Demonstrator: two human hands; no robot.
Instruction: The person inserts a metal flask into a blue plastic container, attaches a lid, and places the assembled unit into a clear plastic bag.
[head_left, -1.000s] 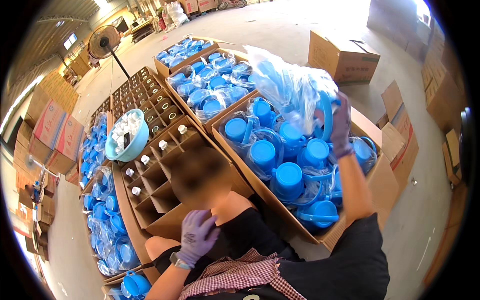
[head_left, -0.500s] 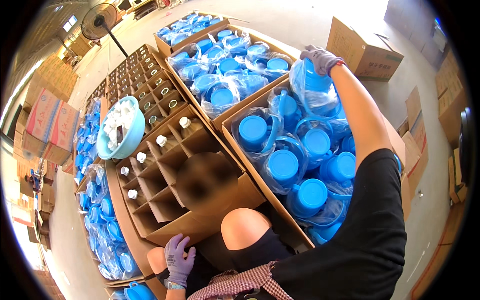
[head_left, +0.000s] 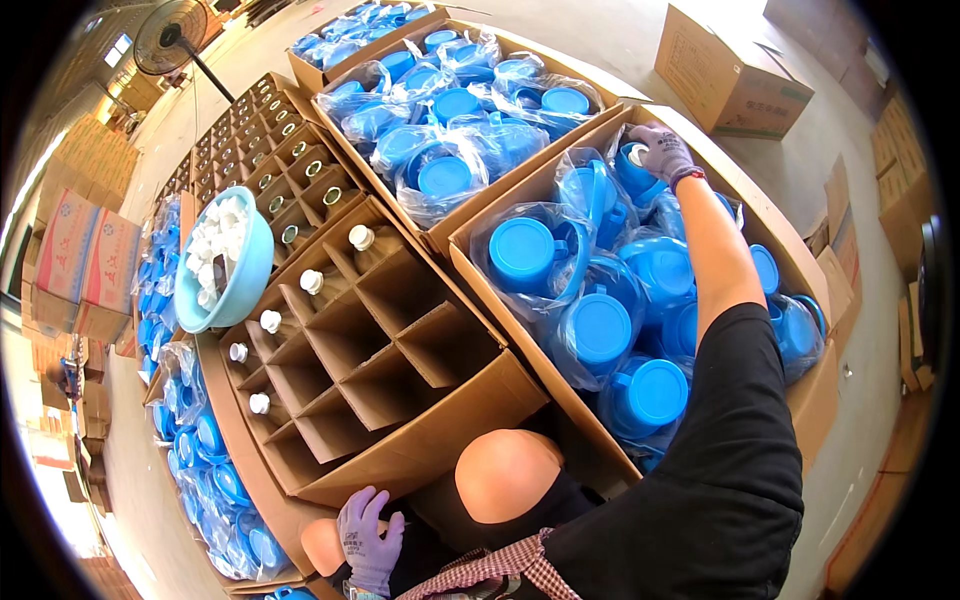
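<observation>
My right hand [head_left: 664, 152], in a lilac glove, reaches to the far end of the right carton. Its fingers curl round a white-capped bottle [head_left: 637, 154], whose body is mostly hidden by the hand and the blue jugs around it. Blue lidded jugs [head_left: 601, 328] with handles, many in clear bags, fill that carton [head_left: 545, 365]. My left hand [head_left: 370, 540], gloved alike, lies empty by my knee with its fingers apart, beside the front wall of a divided carton [head_left: 420, 425]. White-capped bottles [head_left: 312, 281] stand in several cells along its far and left sides.
A light blue basin [head_left: 262, 270] of white caps sits at the divided carton's far left corner. Beyond it, another divided carton [head_left: 285, 185] holds bottles. More jug cartons [head_left: 440, 235] stand behind and left. A standing fan [head_left: 172, 38] and a closed carton [head_left: 735, 85] are farther off.
My right hand has let go of a bagged blue jug and moved lower into the carton, onto the white-capped bottle. My left hand stays by my knee. The view has shifted slightly.
</observation>
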